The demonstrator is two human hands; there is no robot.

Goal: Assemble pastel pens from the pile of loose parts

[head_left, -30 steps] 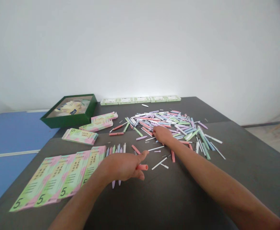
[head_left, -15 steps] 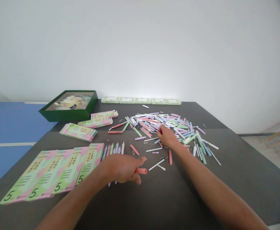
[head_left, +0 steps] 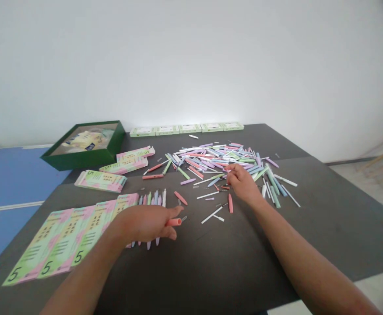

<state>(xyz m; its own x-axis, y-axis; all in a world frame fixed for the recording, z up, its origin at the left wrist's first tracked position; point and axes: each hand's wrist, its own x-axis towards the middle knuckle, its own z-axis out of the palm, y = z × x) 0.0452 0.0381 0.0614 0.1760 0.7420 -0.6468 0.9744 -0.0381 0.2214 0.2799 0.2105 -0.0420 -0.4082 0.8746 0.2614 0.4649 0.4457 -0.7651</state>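
My left hand [head_left: 150, 223] is closed on a coral pen barrel [head_left: 174, 222], whose hollow end points right from between thumb and fingers. Beneath that hand lies a row of assembled pens [head_left: 153, 199] in mixed pastel colours, partly covered. My right hand [head_left: 242, 180] is at the near edge of a heap of pen parts [head_left: 211, 157], its fingers bent together; what they hold, if anything, I cannot make out. Between my hands lie a coral pen piece [head_left: 180, 197], another coral piece [head_left: 230, 203] and a white refill [head_left: 211, 214].
Green-and-pink pen boxes [head_left: 51, 245] overlap at the front left, with more cartons [head_left: 101, 180] behind them. A green open box [head_left: 82, 158] holding plastic bags stands back left. Flat white-green boxes [head_left: 189, 128] line the table's far edge. Green and blue barrels [head_left: 273, 186] lie right.
The view has shifted slightly, bringing the table's front edge into sight. My right hand has turned and drawn to the right along the heap's edge. My left hand still holds the coral barrel.
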